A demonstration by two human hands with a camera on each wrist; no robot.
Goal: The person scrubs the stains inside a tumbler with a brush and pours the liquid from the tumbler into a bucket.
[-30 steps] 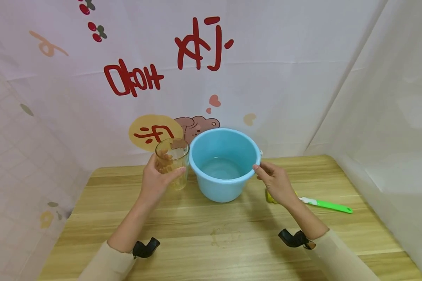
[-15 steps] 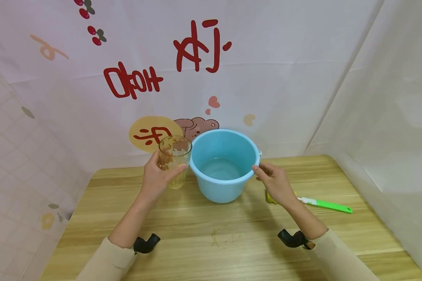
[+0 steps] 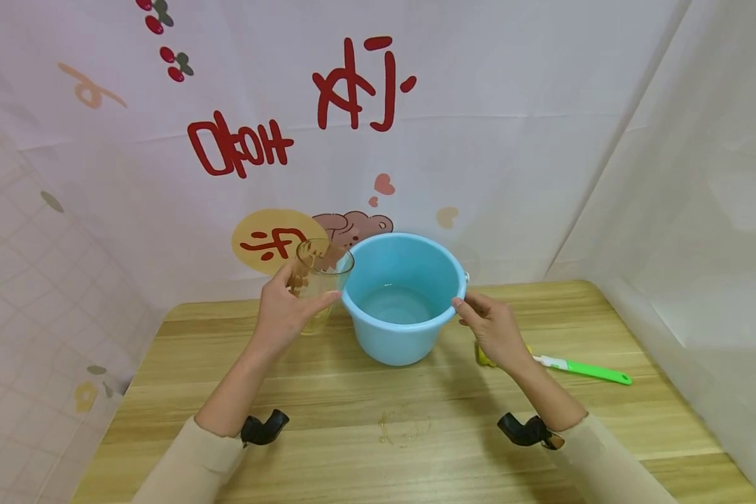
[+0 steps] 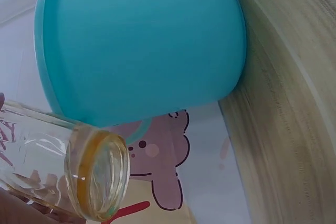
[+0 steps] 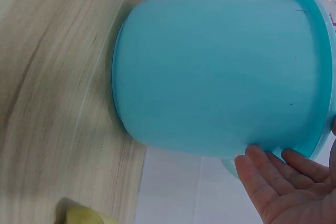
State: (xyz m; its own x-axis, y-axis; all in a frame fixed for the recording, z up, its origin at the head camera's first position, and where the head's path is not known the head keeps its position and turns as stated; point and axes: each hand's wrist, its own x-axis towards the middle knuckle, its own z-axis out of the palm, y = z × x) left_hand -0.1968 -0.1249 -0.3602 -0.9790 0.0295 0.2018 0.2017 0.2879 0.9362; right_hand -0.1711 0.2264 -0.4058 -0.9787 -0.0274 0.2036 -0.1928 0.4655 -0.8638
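My left hand (image 3: pixel 280 311) grips an amber-tinted clear drinking glass (image 3: pixel 324 283), thumb on the near side and fingers around the far side. The glass leans right, its mouth overlapping the left rim of a light blue bucket (image 3: pixel 398 346) in the head view. Its thick base (image 4: pixel 107 177) shows off the table in the left wrist view. Shallow clear liquid (image 3: pixel 395 304) lies in the bucket, which stands upright on the table. My right hand (image 3: pixel 494 329) pinches the bucket's right rim, thumb on top and fingers (image 5: pixel 262 174) against the outer wall below.
A brush with a green handle (image 3: pixel 598 372) and a yellow head (image 3: pixel 486 355) lies at the right, partly behind my right forearm. Wet marks (image 3: pixel 403 427) spot the wooden table (image 3: pixel 327 455) in front. A printed white cloth (image 3: pixel 510 175) hangs behind the bucket.
The glass has risen slightly, moved right and tilted toward the bucket, so its mouth reaches over the rim. My right hand and the bucket have stayed put.
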